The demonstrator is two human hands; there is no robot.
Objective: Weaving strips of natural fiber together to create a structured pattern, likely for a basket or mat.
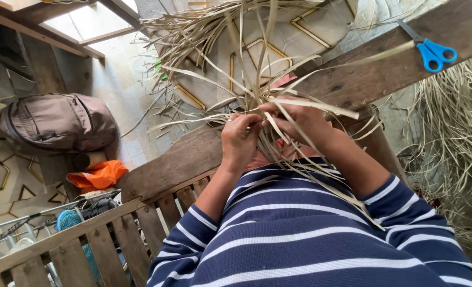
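Observation:
Both my hands meet close to my chest on a bundle of pale dried palm strips (230,58) that fans out away from me over the tiled floor. My left hand (239,139) is closed around several strips, a ring on one finger. My right hand (301,121) pinches other strips beside it, fingertips touching the left hand. Loose strip ends trail down over my navy, white-striped sleeves (299,239). The crossing point of the strips is partly hidden by my fingers.
Blue-handled scissors (431,51) lie on a dark wooden plank (363,77) running behind my hands. A heap of more strips (453,138) lies at the right. At left are a grey-brown backpack (58,122), an orange cloth (98,175) and a slatted wooden frame (103,239).

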